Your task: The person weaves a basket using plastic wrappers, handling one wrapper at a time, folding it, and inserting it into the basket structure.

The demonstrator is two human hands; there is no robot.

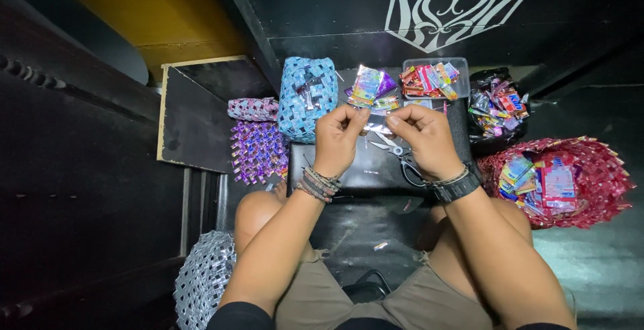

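Note:
My left hand (339, 139) and my right hand (422, 139) are raised together over a black board (362, 169) on my lap. Both pinch a small shiny silver wrapper strip (378, 125) between thumbs and fingertips. Beaded bracelets circle my left wrist; a dark watch and a band sit on my right wrist. Scissors (396, 150) lie on the board just under my right hand. A blue woven bag (307, 96) stands just beyond my left hand.
A loose pile of colourful wrappers (371, 88), a clear tub of folded wrappers (435, 78) and a black bag of wrappers (496, 105) line the far side. A red woven basket (590, 179) sits right. Purple woven pieces (258, 149) lie left; a silver woven piece (201, 280) lower left.

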